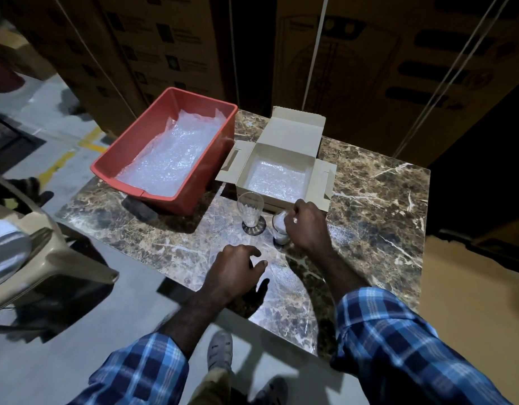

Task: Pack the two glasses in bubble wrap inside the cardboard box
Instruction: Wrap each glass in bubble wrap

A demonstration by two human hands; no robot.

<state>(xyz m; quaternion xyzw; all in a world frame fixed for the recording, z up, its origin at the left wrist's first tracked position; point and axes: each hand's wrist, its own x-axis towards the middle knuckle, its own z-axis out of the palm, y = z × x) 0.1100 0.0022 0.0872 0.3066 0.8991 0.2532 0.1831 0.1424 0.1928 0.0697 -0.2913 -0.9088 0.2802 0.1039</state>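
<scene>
An open cardboard box (322,178) stands on the marble table (378,197), its floor lined with bubble wrap (277,181). Just in front of it an empty clear glass (250,210) stands upright. To its right stands a second glass (279,228) with white wrap stuffed inside; my right hand (306,226) grips it at the rim, fingers curled over the top. My left hand (233,271) hovers low over a clear bubble wrap sheet (281,276) lying flat on the table near the front edge, fingers loosely spread and holding nothing.
A red plastic bin (220,147) holding more bubble wrap sits at the table's back left. Stacked large cartons (165,48) rise behind the table. A beige plastic chair (48,258) stands to the left on the floor.
</scene>
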